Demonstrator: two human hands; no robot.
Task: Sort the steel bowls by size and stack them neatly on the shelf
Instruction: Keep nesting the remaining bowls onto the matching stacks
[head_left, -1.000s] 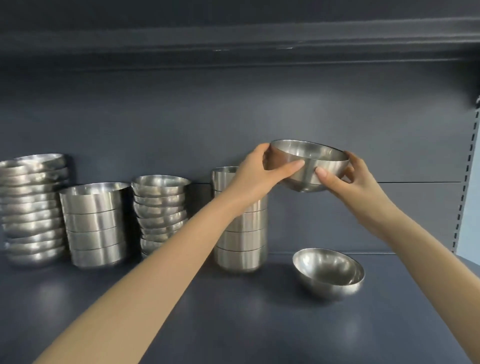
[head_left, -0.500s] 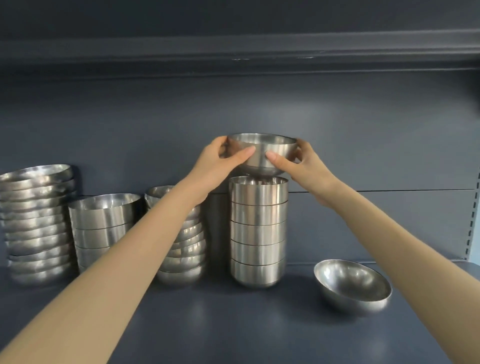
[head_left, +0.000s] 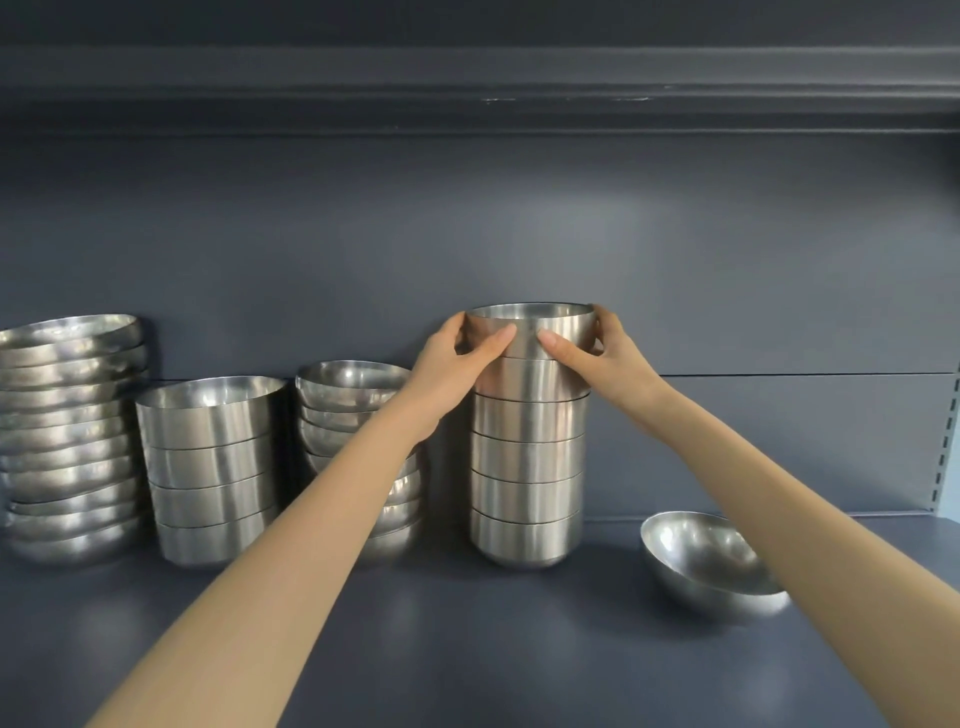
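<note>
A steel bowl (head_left: 530, 328) sits on top of a tall stack of straight-sided bowls (head_left: 525, 467) at the middle of the dark shelf (head_left: 467, 649). My left hand (head_left: 460, 358) grips the bowl's left side with thumb in front and fingers behind. My right hand (head_left: 602, 353) grips its right side the same way. A single rounded bowl (head_left: 706, 564) lies tilted on the shelf at the right, under my right forearm.
Three more stacks stand to the left: wide shallow bowls (head_left: 67, 436) at the far left, large straight-sided bowls (head_left: 210, 467), and rounded bowls (head_left: 353, 415) partly hidden by my left forearm. The shelf's back panel (head_left: 519, 234) is close behind them.
Both hands carried the bowl leftwards over the tall stack and lowered it; it now rests nested on the stack's top. The view shifted a little.
</note>
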